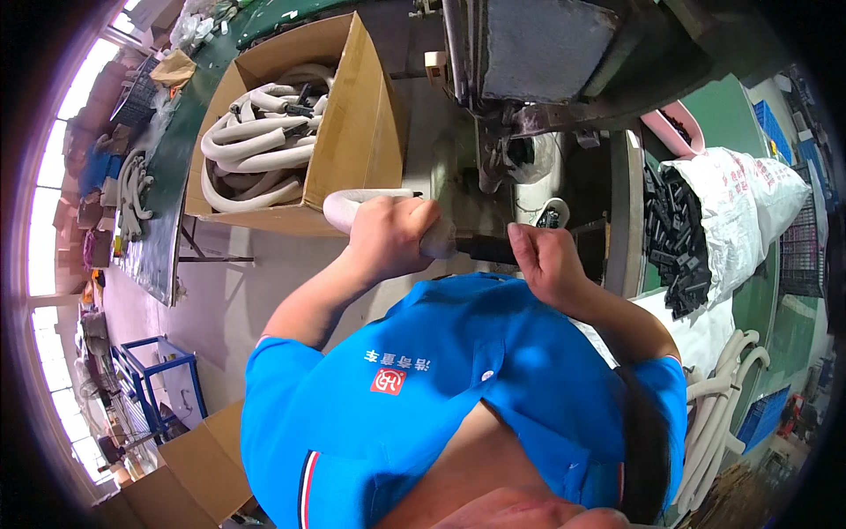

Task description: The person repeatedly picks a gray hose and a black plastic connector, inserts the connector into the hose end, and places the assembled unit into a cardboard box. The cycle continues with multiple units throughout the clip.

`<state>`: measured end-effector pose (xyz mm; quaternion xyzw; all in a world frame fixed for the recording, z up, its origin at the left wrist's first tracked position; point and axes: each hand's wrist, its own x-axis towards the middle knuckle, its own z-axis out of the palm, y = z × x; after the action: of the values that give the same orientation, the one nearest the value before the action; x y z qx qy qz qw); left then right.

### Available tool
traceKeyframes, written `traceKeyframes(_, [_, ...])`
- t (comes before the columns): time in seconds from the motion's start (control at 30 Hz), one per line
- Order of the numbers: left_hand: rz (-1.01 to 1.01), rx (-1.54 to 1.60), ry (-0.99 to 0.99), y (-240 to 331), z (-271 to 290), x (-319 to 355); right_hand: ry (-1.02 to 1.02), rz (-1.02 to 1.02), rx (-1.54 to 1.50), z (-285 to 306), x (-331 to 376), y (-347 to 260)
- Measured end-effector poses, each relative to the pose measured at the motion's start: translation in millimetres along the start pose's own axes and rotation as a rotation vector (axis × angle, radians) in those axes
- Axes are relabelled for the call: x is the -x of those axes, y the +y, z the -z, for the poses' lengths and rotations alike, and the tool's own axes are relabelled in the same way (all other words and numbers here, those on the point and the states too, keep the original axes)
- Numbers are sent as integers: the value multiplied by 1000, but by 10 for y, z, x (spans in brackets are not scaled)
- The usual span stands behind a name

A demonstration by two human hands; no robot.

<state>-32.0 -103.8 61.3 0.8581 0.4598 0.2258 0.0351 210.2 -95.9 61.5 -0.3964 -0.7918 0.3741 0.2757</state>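
We see the left hand [394,234] clenched round the pale tube [342,210], near side of the far-left carton [363,132], right hand [553,266] curled at the black piece [487,249], grip hidden, can't tell; tube likely light, soft-skinned, stiff inside, best held mid-length

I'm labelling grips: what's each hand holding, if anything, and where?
Left hand: a pale tube, near one end. Right hand: a black piece, apparently by its right end.

Green right-side table [727,110] — white sack [749,212], pink bin [696,132]
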Motion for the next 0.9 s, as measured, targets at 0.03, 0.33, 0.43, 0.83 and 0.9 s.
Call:
traceKeyframes(0.03, [0, -43, -69, 69, -12, -20, 6, -4, -30, -62, 17, 33])
traceKeyframes(0.33, [-25, -154, -11, 129, 125, -145, -66, -3, -212, 43, -122, -61])
traceKeyframes(0.43, [-36, -253, 119, 2, 683, -135, -44, -19, -513, 117, -94, -56])
traceKeyframes(0.83, [301, -859, 354, -1513, 1526, -127, -70, -292, -382, 149, 294, 526])
traceKeyframes(0.9, [220, -760, 347, -1802, 1104, -260, 24, -228, -295, 182, 333, 501])
